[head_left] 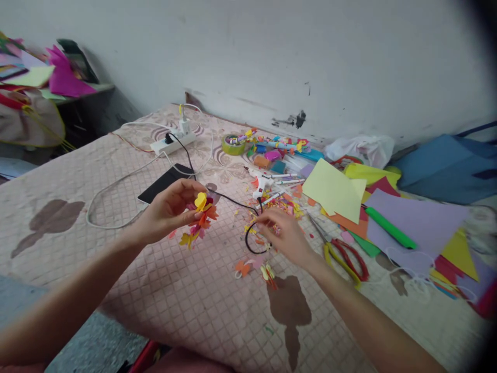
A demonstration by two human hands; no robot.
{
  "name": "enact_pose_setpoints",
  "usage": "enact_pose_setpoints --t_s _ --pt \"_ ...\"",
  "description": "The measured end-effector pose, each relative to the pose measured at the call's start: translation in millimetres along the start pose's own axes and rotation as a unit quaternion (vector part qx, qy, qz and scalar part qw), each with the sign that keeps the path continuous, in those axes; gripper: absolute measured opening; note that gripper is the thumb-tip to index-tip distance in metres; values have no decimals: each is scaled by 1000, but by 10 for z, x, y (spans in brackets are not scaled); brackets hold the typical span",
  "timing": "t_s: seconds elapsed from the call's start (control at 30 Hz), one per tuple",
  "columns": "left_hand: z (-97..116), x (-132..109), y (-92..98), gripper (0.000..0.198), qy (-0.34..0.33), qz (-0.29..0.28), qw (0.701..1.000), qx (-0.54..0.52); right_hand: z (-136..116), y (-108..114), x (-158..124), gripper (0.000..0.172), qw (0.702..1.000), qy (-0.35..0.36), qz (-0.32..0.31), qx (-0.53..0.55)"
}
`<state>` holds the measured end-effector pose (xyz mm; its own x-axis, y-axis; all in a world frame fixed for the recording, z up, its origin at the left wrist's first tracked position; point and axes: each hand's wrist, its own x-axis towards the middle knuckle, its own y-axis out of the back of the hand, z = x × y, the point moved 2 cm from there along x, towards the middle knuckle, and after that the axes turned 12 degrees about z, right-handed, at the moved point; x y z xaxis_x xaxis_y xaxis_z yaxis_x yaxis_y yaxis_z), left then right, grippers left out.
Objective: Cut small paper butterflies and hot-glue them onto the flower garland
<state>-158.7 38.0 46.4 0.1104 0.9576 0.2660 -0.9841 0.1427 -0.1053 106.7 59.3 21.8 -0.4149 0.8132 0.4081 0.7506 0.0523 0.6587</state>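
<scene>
My left hand [171,210] is closed on a small bunch of paper flowers [204,220] in yellow, orange and pink, held above the table. My right hand [285,233] pinches at a looped black cord [246,241]; its fingertips partly hide the contact. Just beyond that hand, a white and orange hot glue gun [261,185] rests on the table with its nozzle to the left. Small paper cut-outs [244,268] lie below the loop. Scissors [345,259] with red and yellow handles lie to the right.
A white power strip [173,143] with cables sits at the back left, near a black flat object [166,184]. Green tape [233,146] and decorated sticks [285,145] lie near the wall. Coloured paper sheets [411,223] and a green cutter [390,228] cover the right side.
</scene>
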Motion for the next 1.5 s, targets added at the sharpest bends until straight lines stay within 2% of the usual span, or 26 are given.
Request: enact_pose_setpoints --t_s 0.1,0.2,0.47,0.7,1.23,1.37,1.5 --pt "14 -17 -58 33 3 -18 1000 10 -258 -31 -260 7 990 61 -124 28" --pt "28 -37 -100 34 4 -32 999 22 -355 -65 -411 9 984 73 -163 -1" --pt "47 -141 -110 33 -6 -55 991 123 -327 -183 -509 21 976 94 -176 -89" --pt "83 -188 -190 26 -22 -110 972 206 -365 -297 -497 16 971 113 -191 -92" --pt "77 -157 -227 27 -42 -132 964 225 -301 -350 -473 11 973 105 -193 -75" --pt "97 -149 -233 28 -42 -129 967 215 -317 -288 -462 18 975 99 -193 -45" --pt "113 -154 -234 30 -37 -129 968 212 -318 -168 -475 19 986 66 -152 -24"
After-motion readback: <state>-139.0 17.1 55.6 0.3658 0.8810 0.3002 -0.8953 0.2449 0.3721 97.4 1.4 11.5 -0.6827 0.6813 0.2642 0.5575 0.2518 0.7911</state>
